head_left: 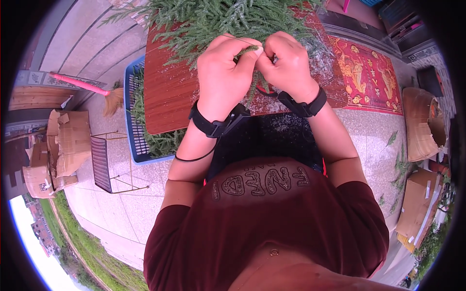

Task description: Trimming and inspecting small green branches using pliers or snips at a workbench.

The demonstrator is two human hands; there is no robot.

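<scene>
Close together above the brown wooden table (167, 97), my two hands are closed in a pinch. My left hand (221, 75) grips a thin green needle-leaved sprig (246, 49) between thumb and forefinger. The fingers of my right hand (291, 65) are curled and meet the left fingertips at the sprig; what lies inside them is hidden. A pile of similar green sprigs (228, 19) covers the far part of the table, just beyond my hands. White flecks are scattered over the tabletop. Both wrists wear black straps.
Left of the table stands a blue plastic basket (144, 159) with more sprigs. Beyond it are a metal-framed stool (102, 162), a pink-handled broom (112, 101) and cardboard boxes (73, 140). At right lie a red patterned mat (371, 80), another carton (418, 131) and loose sprigs (400, 167).
</scene>
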